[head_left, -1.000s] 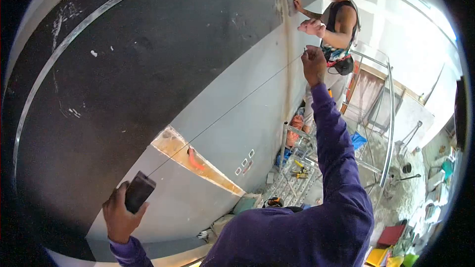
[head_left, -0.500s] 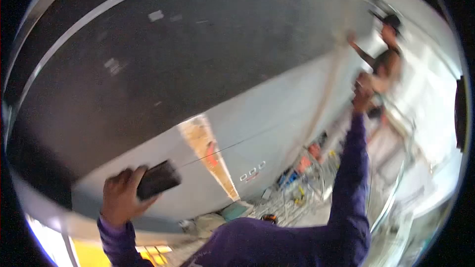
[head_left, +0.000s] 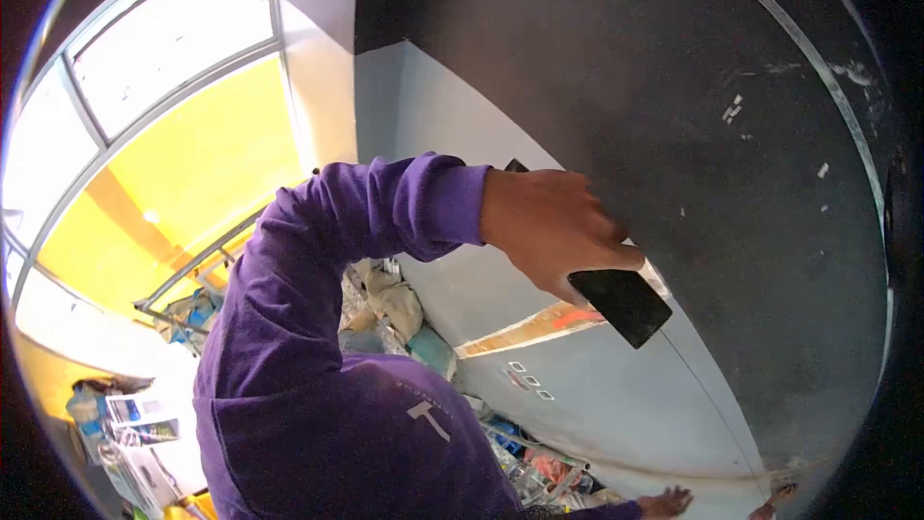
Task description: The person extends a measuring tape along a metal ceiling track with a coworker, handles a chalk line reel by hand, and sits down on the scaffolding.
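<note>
My left hand (head_left: 558,229) is wrapped round a dark, flat rectangular block (head_left: 624,306), held in front of the wall. Its fingers are partly hidden behind the block, and a small dark piece (head_left: 517,166) shows past the wrist. What kind of block it is, I cannot tell. The dark painted upper wall (head_left: 616,67) lies behind this hand; whether the block touches it is unclear. Low at the bottom edge, my right hand (head_left: 666,503) reaches out from a purple sleeve, fingers apart and nothing visible in them.
Another person's hand (head_left: 773,501) shows at the bottom right. A bare strip (head_left: 525,330) crosses the grey lower wall (head_left: 635,404) near several outlet openings (head_left: 529,380). Sacks (head_left: 393,303) and loose items lie below. A metal frame (head_left: 207,255) stands by the yellow window panels (head_left: 207,135).
The view has swung and tilted, bringing the windows into sight at left. My left hand with the block now appears mid-view. My right hand shows at the bottom; the other person is mostly out of frame.
</note>
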{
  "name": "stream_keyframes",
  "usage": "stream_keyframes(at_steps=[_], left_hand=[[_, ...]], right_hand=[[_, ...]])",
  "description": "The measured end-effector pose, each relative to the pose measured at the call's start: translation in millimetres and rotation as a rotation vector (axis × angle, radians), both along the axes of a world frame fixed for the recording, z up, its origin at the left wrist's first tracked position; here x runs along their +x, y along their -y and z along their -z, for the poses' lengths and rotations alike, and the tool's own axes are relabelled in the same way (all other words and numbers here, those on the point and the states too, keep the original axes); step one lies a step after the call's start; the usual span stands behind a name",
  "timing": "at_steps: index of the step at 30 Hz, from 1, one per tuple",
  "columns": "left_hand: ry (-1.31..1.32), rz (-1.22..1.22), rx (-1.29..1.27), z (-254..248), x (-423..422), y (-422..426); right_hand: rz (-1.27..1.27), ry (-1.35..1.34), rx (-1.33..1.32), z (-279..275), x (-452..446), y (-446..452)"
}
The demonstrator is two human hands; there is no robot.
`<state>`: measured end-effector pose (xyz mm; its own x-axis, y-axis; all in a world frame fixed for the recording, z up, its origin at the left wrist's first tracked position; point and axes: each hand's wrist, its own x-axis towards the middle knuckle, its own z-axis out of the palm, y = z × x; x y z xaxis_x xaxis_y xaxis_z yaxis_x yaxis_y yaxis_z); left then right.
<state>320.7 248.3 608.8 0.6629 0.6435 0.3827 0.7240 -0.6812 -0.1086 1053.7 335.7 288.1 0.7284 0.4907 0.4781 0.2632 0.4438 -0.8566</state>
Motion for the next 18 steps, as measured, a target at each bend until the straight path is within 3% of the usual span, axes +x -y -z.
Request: stream_keyframes(at_steps=[1, 3, 4, 5, 6, 7, 8, 11, 18], left_hand=[[-0.012, -0.027, 0.005, 0, -4, 2], [-0.039, -0.067, 0.019, -3, -17, 4], [-0.032, -0.079, 0.042, -4, -26, 5], [-0.024, -0.090, 0.067, -4, -36, 8], [-0.016, -0.103, 0.094, -5, -47, 9], [0.028, -0.072, 0.130, -4, -58, 10], [0.070, -0.047, 0.165, -3, -69, 11], [0.106, -0.071, 0.189, -12, -105, 28], [0.174, -0.225, 0.232, -23, -214, 74]], right_hand=[[-0.038, 0.256, -0.162, 40, -6, -10], [-0.212, 0.021, -0.221, 111, -52, -29], [-0.164, -0.135, -0.296, 82, -148, -6], [-0.194, 0.050, -0.538, 69, -208, 6], [-0.220, -0.102, -0.438, 66, -268, 16], [-0.263, -0.019, -0.567, 36, -329, 38], [-0.381, 0.004, -0.514, 28, -368, 55], [-0.661, 0.060, -0.472, 13, -442, 79], [-0.827, 0.276, -0.402, -28, -535, 63]])
